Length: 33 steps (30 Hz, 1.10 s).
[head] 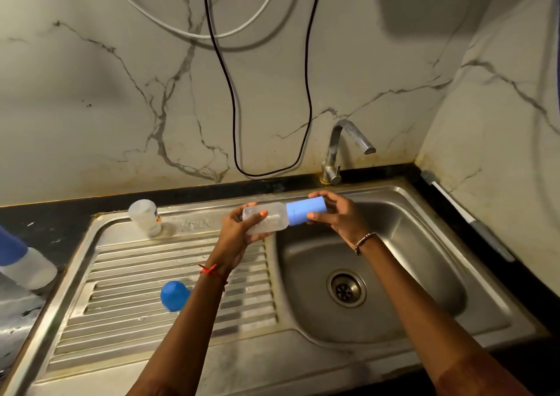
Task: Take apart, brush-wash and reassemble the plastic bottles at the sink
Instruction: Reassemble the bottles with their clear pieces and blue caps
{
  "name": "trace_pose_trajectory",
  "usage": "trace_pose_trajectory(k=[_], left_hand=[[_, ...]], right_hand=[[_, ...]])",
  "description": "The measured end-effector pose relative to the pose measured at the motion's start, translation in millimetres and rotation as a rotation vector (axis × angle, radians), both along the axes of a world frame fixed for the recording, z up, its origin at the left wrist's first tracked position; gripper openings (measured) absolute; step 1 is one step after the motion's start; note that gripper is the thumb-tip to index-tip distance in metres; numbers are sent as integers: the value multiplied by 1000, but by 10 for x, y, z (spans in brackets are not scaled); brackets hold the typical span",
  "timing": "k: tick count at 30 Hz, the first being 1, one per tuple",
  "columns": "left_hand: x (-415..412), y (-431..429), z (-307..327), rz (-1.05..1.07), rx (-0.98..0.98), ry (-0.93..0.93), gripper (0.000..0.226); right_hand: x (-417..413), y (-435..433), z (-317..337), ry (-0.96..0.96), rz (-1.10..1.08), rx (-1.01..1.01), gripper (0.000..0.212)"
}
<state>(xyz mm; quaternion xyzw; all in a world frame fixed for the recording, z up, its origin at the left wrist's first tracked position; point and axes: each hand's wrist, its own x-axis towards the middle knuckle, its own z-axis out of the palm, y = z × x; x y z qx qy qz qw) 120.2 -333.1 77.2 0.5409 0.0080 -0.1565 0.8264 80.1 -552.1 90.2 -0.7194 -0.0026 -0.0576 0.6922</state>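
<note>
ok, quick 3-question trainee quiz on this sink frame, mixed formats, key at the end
1. True or false: the tap is running.
2. Which part of the held bottle does the right hand grip? A) pale blue cap B) clear body C) base
3. Fill in: the loose blue cap lies on the ____.
Key: 1 false; 2 A; 3 drainboard.
</note>
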Motion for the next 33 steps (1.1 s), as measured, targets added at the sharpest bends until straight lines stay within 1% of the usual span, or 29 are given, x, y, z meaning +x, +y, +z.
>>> trace_pose_trajectory(k=[2,4,7,10,14,17,20,22,24,25,27,28,30,32,33], left_hand=[[-21,-27,0,-12,-15,11,27],[-34,-40,5,-20,-26,13,30],[-57,-57,31,-31,-60,8,23],[-71,-91,45,-50,-83,15,17],[-90,-148,81,-83,-111,86,22],[-87,-168,104,-97,-107,132,22],[-127,-197,67,-90,-105,147,22],[-169,-213,31,-74,-112,106,30],[-182,-204,12,-47,-116,63,47],[-179,-186,20,-28,-96,53,47],[-158,-96,95,-2,32,23,34],[-141,-44,153,-14,153,-17,31],[-105,111,266,-67,411,-141,39],[-73,320,360,-114,587,-252,49],[-58,426,384,-131,656,-298,50]], right_hand=[[-6,-20,36,-6,-22,-73,37],[-13,-40,57,-11,-25,-99,38],[-19,-44,63,-14,-30,-117,38],[-6,-35,110,-21,-21,-91,36],[14,-29,221,-29,24,-12,32],[46,-42,231,-21,17,-30,29],[94,-44,229,15,-10,-42,22],[129,-32,230,37,-40,-42,19],[157,1,235,65,-70,-36,20],[166,26,245,72,-78,-25,21],[199,120,280,65,-97,25,21],[222,169,304,53,-116,56,22],[289,309,359,36,-129,73,24],[372,516,401,45,-97,53,29],[403,629,412,48,-71,48,35]])
